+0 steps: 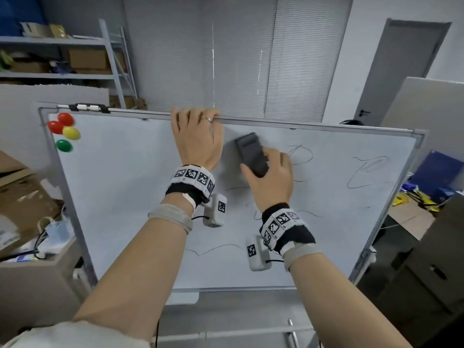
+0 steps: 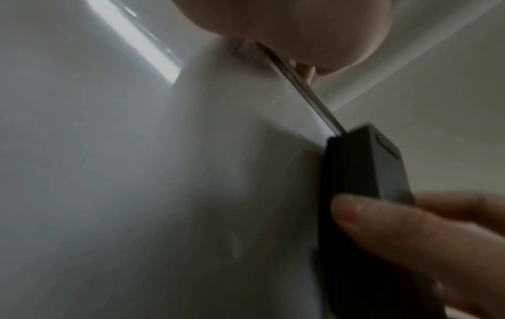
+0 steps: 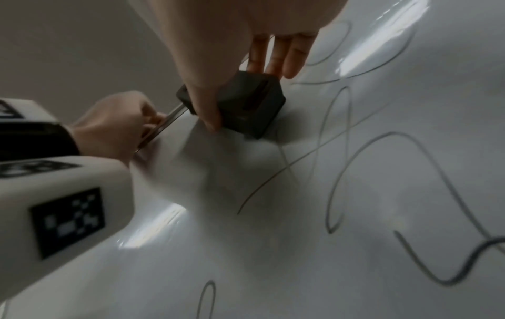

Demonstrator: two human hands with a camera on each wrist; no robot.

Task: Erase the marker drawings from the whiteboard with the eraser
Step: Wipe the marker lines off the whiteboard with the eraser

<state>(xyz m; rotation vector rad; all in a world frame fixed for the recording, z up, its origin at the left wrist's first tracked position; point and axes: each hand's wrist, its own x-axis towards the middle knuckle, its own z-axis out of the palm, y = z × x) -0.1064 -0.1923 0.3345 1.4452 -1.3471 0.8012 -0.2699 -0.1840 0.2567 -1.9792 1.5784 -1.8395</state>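
**Two hands at the board: one steadies, one wipes**

Two hands share the job as I watch the feeds. My left hand [image 1: 198, 139], at upper centre of the head view, has its fingers curled over the top rail of the whiteboard [image 1: 120, 197] and grips it, most likely to keep the tilted board from rocking under pressure. My right hand [image 1: 270, 182] grips the dark eraser [image 1: 251, 154], thumb on one side and fingers [image 3: 284, 56] on the other, with its face flat against the board just below the rail and right of the left hand. Loose marker drawings [image 1: 371, 172] run across the centre and right of the board, touching distance from the eraser, so I judge most of the wiping lies ahead. Four coloured magnets [image 1: 64, 131] cluster in the board's upper left corner, well apart from the scribbles.
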